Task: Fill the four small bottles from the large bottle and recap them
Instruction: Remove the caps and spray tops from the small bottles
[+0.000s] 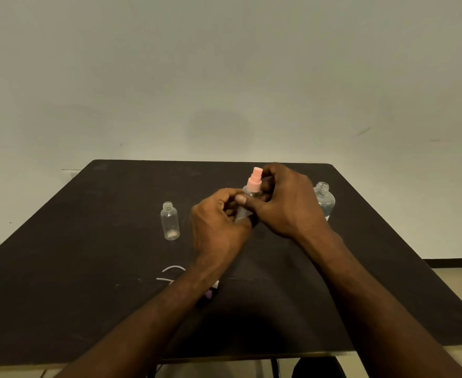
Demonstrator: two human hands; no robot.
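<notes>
**Both hands on the pink-capped bottle**

I have a small clear bottle (247, 205) between my two hands, over the middle of the dark table (88, 268). It leans a little, its pink spray cap (255, 181) pointing up and away from me. My left hand (219, 222) curls round the lower part of the body, fingers folded in toward the palm, so the base is hidden from me. My right hand (287, 203) comes in from the other side, fingers wrapped behind the bottle just below the cap and the thumb lying across the front, its tip meeting my left fingers. Whether my right fingers touch the cap itself I cannot tell.

To my left, apart from my hands, a second small bottle (170, 224) stands upright on the table with its threaded neck uncapped. Behind my right hand, near the far right of the table, a larger clear bottle (324, 199) stands upright and uncapped too, partly hidden by my knuckles.

Nearer to me, beside and under my left forearm, lie thin white curved tubes (173, 268) and a small purple piece (209, 293) I can only glimpse.
</notes>
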